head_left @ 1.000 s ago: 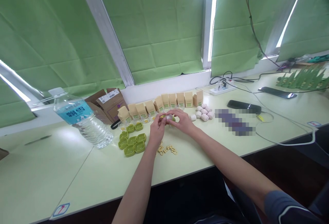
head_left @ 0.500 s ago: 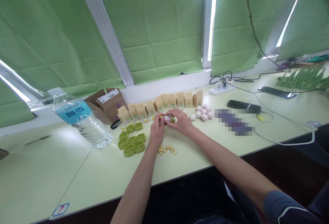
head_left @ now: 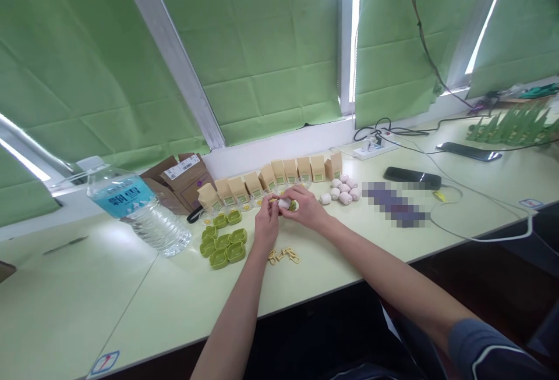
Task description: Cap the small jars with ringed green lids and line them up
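My left hand [head_left: 266, 218] and my right hand [head_left: 304, 209] meet above the middle of the table. Their fingers are closed around a small white rounded piece [head_left: 284, 203], pinched from both sides. A bit of green shows by the right fingers, mostly hidden. Left of my hands lie several small olive-green cup-like pieces [head_left: 223, 240], grouped together. Yellow clasp-like loops [head_left: 285, 255] lie in a small pile nearer the table edge. To the right sits a heap of similar white rounded pieces [head_left: 345, 189], with one apart from it.
Behind my hands runs a row of small tan paper packets [head_left: 253, 184]. A large water bottle [head_left: 142, 208] and an open cardboard box [head_left: 186, 182] stand left. On the right lie a black phone [head_left: 412, 178], a power strip [head_left: 375, 148] and loose cables.
The view has shifted slightly. Both hands stay at nearly the same place, and the white piece between the fingers appears slightly turned.
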Demonstrator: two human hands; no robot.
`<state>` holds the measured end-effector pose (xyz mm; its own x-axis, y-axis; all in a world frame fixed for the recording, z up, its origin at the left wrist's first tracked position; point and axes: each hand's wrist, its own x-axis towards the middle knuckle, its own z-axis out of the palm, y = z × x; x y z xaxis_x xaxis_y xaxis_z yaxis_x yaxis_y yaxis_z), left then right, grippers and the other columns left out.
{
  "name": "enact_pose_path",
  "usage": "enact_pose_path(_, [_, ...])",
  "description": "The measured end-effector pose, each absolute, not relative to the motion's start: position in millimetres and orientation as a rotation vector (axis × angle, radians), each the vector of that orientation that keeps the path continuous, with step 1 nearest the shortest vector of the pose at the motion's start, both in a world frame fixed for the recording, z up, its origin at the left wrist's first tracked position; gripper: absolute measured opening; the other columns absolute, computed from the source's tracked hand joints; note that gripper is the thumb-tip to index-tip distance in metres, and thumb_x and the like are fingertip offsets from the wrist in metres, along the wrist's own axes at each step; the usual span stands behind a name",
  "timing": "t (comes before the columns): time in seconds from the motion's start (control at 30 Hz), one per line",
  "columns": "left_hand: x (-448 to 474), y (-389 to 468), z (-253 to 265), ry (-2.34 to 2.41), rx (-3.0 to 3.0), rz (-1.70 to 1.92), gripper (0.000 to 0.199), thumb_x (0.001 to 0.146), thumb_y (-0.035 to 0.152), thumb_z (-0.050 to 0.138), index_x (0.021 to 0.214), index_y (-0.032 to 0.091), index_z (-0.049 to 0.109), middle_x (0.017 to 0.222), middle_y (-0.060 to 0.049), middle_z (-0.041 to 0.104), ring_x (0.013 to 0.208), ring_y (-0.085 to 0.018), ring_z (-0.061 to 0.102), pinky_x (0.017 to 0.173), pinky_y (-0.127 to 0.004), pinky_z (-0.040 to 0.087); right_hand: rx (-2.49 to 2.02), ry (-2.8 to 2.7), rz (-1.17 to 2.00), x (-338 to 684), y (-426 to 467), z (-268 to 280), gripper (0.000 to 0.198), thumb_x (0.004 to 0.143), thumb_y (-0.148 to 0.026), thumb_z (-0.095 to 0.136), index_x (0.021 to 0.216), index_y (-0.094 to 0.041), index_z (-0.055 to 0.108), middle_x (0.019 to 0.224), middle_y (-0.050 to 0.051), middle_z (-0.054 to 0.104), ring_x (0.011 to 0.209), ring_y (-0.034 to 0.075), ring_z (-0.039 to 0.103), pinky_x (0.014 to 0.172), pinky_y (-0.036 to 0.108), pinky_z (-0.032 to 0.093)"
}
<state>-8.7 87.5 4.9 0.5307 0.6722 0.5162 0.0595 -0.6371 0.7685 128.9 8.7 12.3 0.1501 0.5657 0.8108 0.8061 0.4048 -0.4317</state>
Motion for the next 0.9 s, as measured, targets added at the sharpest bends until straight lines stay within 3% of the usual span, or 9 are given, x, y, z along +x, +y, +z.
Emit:
enact_pose_path(0.27, [-8,90,7,0.551,1.911,1.134,0.037,0.095,0.05,0.047,0.115,0.02,0.058,0.09,-0.005,0.068,0.076,-0.015,0.066,0.074,-0.028,0.055,-1.232,-1.541,-0.205,134,5,14,0.03,0.086,-0.032,0.067,0.116,-0.027,0.068,0.109,0.007,0.067,0.107,0.024,0.061,0.096,0.042,0.051])
enact_pose_path(0.4, [-7,91,6,0.543,1.897,1.127,0.04,0.095,0.052,0.046,0.116,0.02,0.058,0.096,-0.006,0.069,0.075,-0.014,0.066,0.075,-0.029,0.056,-1.227,-1.497,-0.07,136,6,14,0.036,0.087,-0.032,0.065,0.122,-0.026,0.063,0.115,0.008,0.066,0.105,0.022,0.063,0.088,0.039,0.057])
enact_pose_path(0.9, [-4,93,2,0.512,1.823,1.091,0.039,0.093,0.05,0.051,0.114,0.018,0.059,0.092,-0.007,0.069,0.073,-0.015,0.067,0.073,-0.031,0.058,-1.22,-1.518,-0.054,140,8,7,0.025,0.089,-0.038,0.065,0.111,-0.025,0.069,0.107,0.007,0.067,0.102,0.021,0.063,0.085,0.035,0.056])
